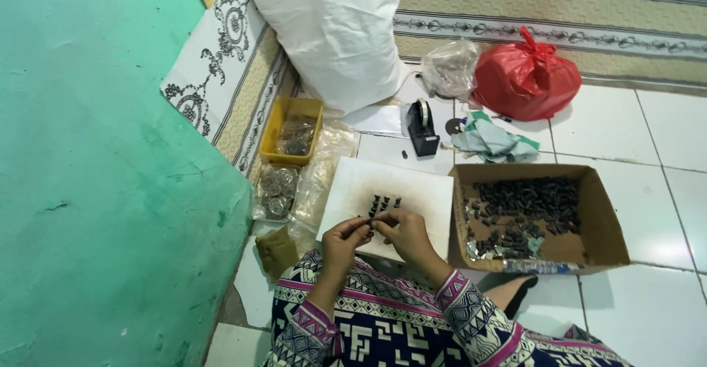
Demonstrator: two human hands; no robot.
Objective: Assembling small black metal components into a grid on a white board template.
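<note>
I am holding both hands together at lower centre of the frame: left hand (341, 243) and right hand (403, 234) are pinching one small dark piece (370, 224) between closed fingertips, above the white board (412, 190), left of the cardboard box (600, 223).

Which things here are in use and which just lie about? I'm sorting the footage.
In use: left hand, right hand, small dark part, white board, dark pieces, cardboard box.
Lying about: red bag, tape dispenser, white sack, yellow tray.

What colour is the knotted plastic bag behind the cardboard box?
Red. The knotted plastic bag shows best in the head view, beyond the cardboard box.
</note>
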